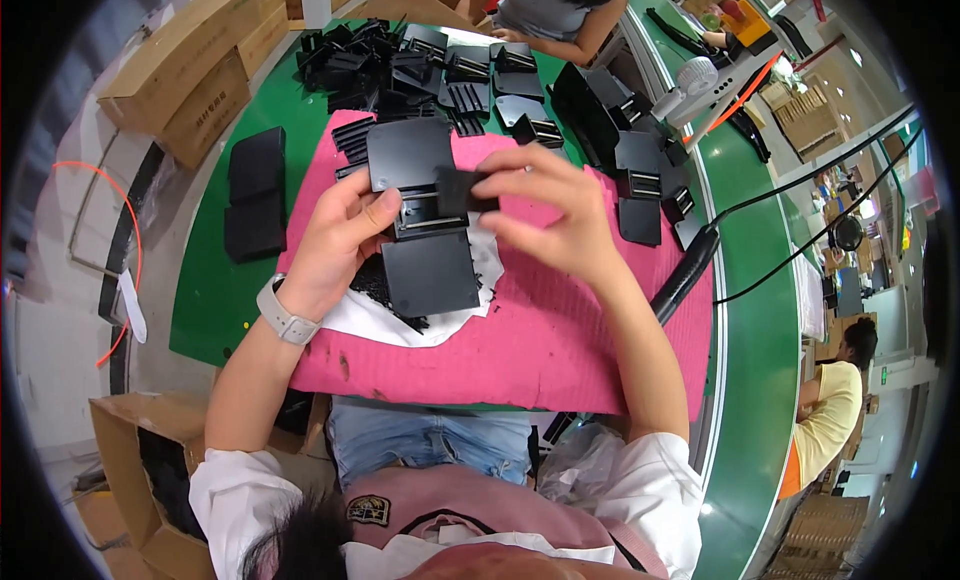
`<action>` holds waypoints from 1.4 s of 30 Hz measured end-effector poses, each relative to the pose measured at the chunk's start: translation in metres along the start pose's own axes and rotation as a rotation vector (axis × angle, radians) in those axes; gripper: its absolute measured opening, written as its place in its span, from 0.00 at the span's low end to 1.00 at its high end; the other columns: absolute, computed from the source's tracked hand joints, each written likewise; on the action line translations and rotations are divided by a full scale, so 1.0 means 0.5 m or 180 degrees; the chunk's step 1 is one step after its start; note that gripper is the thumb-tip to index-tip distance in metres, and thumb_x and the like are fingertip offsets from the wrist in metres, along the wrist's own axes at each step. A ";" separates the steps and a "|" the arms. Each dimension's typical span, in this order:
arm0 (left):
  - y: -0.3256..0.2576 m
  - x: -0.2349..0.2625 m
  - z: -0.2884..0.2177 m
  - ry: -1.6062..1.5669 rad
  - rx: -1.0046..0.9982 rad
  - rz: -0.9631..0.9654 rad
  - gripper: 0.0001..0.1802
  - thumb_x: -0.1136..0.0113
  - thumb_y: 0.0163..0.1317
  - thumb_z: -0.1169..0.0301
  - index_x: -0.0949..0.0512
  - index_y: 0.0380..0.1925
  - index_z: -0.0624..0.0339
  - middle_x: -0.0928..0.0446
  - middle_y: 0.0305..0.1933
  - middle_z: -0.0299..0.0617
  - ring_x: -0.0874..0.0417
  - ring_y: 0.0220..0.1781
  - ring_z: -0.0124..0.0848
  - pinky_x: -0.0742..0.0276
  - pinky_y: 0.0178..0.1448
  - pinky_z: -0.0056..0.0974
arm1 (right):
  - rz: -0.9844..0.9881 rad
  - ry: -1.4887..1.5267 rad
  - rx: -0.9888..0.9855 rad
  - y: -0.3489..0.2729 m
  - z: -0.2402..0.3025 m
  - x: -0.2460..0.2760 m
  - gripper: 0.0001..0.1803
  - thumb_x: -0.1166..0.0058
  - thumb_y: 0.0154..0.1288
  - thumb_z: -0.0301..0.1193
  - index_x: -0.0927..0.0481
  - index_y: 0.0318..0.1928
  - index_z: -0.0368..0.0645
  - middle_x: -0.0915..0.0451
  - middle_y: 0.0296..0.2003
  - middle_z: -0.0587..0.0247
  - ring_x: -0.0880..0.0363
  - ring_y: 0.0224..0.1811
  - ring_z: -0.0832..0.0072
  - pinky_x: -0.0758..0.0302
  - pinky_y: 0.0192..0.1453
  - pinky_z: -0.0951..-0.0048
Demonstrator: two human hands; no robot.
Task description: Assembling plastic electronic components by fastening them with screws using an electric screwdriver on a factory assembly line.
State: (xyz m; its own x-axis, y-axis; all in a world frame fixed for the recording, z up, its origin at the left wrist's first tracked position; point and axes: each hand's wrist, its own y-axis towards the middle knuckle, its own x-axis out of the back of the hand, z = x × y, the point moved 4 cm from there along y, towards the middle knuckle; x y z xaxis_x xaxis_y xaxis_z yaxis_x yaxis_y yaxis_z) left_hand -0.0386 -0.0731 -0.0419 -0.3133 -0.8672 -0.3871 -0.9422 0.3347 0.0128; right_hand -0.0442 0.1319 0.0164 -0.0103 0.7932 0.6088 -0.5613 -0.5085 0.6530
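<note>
Spreading across the frame's centre, the pink mat [560, 330] backs a black hinged plate assembly [420, 220] gripped by the left hand [335, 245], while the right hand [555, 215] pinches a small black clip [462, 190], best seated squarely.

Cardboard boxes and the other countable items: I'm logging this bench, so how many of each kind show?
Cardboard boxes stacked at upper left: 2
Open cardboard box at lower left: 1
Pink mat: 1
Small white fan: 1
Black flat pads on green table: 2
Total: 7
</note>
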 end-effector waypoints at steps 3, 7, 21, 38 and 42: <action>-0.003 -0.003 0.008 0.0213 0.0038 0.0153 0.20 0.43 0.66 0.61 0.29 0.53 0.59 0.23 0.43 0.31 0.25 0.41 0.16 0.30 0.39 0.23 | 0.0217 -0.0359 0.0124 -0.011 0.041 -0.022 0.15 0.33 0.44 0.25 0.18 0.37 0.43 0.22 0.41 0.61 0.21 0.39 0.66 0.22 0.38 0.70; -0.001 -0.014 0.020 0.0313 0.0044 0.0321 0.19 0.42 0.65 0.60 0.28 0.52 0.58 0.23 0.41 0.30 0.26 0.37 0.14 0.32 0.36 0.21 | 0.0252 -0.0441 0.0264 -0.025 0.055 -0.036 0.17 0.32 0.43 0.26 0.18 0.38 0.44 0.22 0.41 0.61 0.21 0.38 0.66 0.22 0.37 0.68; -0.013 -0.019 -0.022 0.4633 -0.1793 0.0114 0.17 0.35 0.50 0.69 0.21 0.40 0.64 0.25 0.35 0.40 0.24 0.43 0.36 0.26 0.45 0.37 | 0.0114 -0.1141 -0.0602 -0.162 0.094 0.074 0.15 0.30 0.39 0.26 0.18 0.32 0.40 0.20 0.36 0.60 0.25 0.32 0.67 0.26 0.31 0.70; -0.006 -0.018 -0.004 0.3841 -0.1826 -0.0301 0.05 0.42 0.58 0.76 0.27 0.30 0.66 0.29 0.30 0.46 0.24 0.30 0.42 0.29 0.35 0.40 | -0.1053 -0.2946 -0.2231 -0.269 0.085 0.231 0.15 0.38 0.57 0.35 0.19 0.41 0.39 0.18 0.32 0.55 0.18 0.32 0.60 0.22 0.37 0.66; -0.008 -0.027 -0.004 0.3856 -0.1851 -0.0393 0.05 0.46 0.61 0.76 0.29 0.31 0.67 0.28 0.31 0.48 0.24 0.31 0.44 0.30 0.36 0.42 | -0.0306 -0.4317 -0.3882 -0.336 0.010 0.276 0.33 0.44 0.56 0.56 0.22 0.45 0.36 0.18 0.32 0.47 0.18 0.32 0.52 0.22 0.39 0.58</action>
State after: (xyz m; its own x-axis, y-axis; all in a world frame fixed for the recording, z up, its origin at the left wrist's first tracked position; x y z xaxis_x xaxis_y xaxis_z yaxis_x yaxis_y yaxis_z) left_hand -0.0308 -0.0636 -0.0346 0.1544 -0.7586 0.6330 -0.7902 0.2898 0.5400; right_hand 0.0529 0.3253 -0.0072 0.3077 -0.3028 0.9020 -0.7468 0.5106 0.4262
